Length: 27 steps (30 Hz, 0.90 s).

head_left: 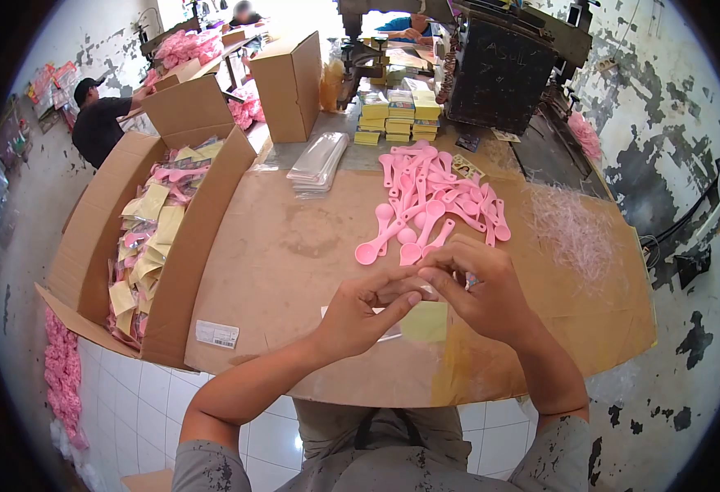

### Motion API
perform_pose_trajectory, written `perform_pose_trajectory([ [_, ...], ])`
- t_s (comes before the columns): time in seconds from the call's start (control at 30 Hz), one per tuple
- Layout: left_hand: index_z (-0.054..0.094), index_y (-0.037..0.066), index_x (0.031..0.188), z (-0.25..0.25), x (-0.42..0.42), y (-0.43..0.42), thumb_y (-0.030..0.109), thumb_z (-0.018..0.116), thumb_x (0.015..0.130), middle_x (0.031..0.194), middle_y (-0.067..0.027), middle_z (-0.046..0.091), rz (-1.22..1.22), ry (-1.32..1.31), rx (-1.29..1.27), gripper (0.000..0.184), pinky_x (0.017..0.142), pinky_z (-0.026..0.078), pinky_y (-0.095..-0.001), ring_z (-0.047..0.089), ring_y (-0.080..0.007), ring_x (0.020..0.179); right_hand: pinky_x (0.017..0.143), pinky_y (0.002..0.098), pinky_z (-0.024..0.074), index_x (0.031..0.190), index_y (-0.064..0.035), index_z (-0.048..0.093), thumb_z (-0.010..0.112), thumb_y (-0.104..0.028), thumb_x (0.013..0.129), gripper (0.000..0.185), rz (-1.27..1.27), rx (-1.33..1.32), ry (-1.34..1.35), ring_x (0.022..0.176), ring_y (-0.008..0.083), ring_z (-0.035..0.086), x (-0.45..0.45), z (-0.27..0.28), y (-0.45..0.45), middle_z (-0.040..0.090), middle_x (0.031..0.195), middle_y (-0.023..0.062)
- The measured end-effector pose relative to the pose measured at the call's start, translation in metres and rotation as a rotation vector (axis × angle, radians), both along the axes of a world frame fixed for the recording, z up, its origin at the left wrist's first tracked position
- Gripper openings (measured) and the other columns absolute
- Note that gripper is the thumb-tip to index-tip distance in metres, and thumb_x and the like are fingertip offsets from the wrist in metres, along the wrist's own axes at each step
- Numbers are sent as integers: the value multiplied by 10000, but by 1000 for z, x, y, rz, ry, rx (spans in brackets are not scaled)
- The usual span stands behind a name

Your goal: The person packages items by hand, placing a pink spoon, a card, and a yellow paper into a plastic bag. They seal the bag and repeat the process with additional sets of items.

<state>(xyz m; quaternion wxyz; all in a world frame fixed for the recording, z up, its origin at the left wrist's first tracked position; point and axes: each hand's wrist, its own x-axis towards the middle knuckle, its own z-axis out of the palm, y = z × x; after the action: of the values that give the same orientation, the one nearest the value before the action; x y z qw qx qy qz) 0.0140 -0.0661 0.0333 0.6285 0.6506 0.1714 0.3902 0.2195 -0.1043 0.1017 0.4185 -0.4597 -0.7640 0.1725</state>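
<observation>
I cannot tell what, if anything, the curled left hand point(356, 317) and right hand point(489, 293) grip, but dropping low, they could knock the pale-yellow rectangular card point(426, 322) askew.

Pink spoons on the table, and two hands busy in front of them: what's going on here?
A person's left hand and right hand meet over the cardboard-covered table, apparently handling a clear plastic bag with a yellow card beneath their fingers. Loose pink spoons lie piled just beyond. An open carton at the left holds many bagged spoons and cards; flat clear bags lie stacked near it.
</observation>
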Motion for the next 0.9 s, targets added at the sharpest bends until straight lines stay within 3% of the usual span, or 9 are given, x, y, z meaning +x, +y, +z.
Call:
perform_pose_trajectory([
  [0.37, 511, -6, 1441, -8, -1, 6, 29, 598, 1036, 1202, -137, 726, 12, -39, 39, 416, 1015, 554, -324, 702, -203, 1152, 589, 253, 452, 1015, -7, 722, 725, 22, 900, 118, 12, 70, 66, 675, 92, 573, -3, -6, 9, 676, 855, 50],
  [0.57, 516, 4, 1440, 3, 0, 1, 10, 582, 1032, 1175, -122, 740, 36, -14, 172, 413, 997, 567, -328, 707, -194, 1137, 600, 252, 459, 1092, -9, 703, 716, 32, 904, 194, 3, 17, 130, 697, 92, 584, -3, -6, 8, 672, 863, 59],
  [0.67, 532, 8, 1432, -6, -1, 5, 15, 585, 1033, 1168, -107, 742, 73, 63, 151, 403, 967, 571, -311, 710, -179, 1123, 605, 283, 488, 1095, -37, 708, 749, -42, 899, 200, 6, 27, 10, 727, 155, 626, 0, -6, 7, 677, 908, 64],
  [0.77, 547, 8, 1425, -3, 1, 1, 27, 588, 1039, 1106, -87, 759, 63, -8, 12, 389, 912, 572, -287, 717, -157, 1095, 738, 338, 495, 1065, -71, 710, 775, -58, 858, 218, -73, 215, -10, 852, 208, 635, -1, -19, 12, 663, 1033, 65],
  [0.9, 595, -27, 1362, -6, -1, 3, 20, 627, 1010, 977, -83, 775, 160, 77, 76, 356, 817, 581, -270, 737, -127, 984, 859, 373, 463, 1040, -97, 706, 787, -100, 810, 244, -46, 532, -334, 1003, 241, 642, -1, -14, 9, 643, 1121, 62],
])
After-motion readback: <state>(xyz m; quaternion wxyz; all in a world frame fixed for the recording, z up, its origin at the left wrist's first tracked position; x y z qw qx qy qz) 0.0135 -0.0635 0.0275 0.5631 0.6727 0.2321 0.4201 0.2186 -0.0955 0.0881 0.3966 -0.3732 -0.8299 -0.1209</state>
